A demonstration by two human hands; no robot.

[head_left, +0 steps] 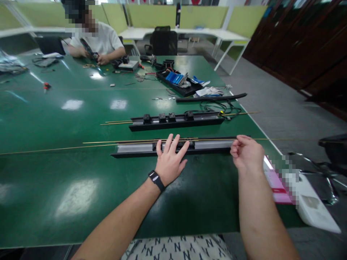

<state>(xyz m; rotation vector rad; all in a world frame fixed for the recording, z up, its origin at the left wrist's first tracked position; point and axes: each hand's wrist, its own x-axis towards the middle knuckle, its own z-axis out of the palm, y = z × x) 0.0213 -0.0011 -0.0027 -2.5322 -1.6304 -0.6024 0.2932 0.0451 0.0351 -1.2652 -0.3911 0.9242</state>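
Observation:
In front of me a black channel-shaped rail [135, 148] with a pale inner strip lies across the green table. My left hand [170, 157], with a watch on the wrist, rests on its middle with fingers spread, over dark blocks [191, 144] in the channel. Long thin brass-coloured rods [100, 142] run along the rail and pass by the fingertips. At the rail's right end my right hand [245, 150] is closed, thumb and finger pinched on a thin brass-coloured rod [271, 139] that sticks out past the table edge.
Behind lies a second black rail [176, 124] with several black blocks and rods. Farther back are a black foam strip [211, 98], cables [217, 106], gloves [208, 91] and a black tray [189, 88]. A pink-and-white box [279, 187] stands at right. A person [105, 39] works across the table.

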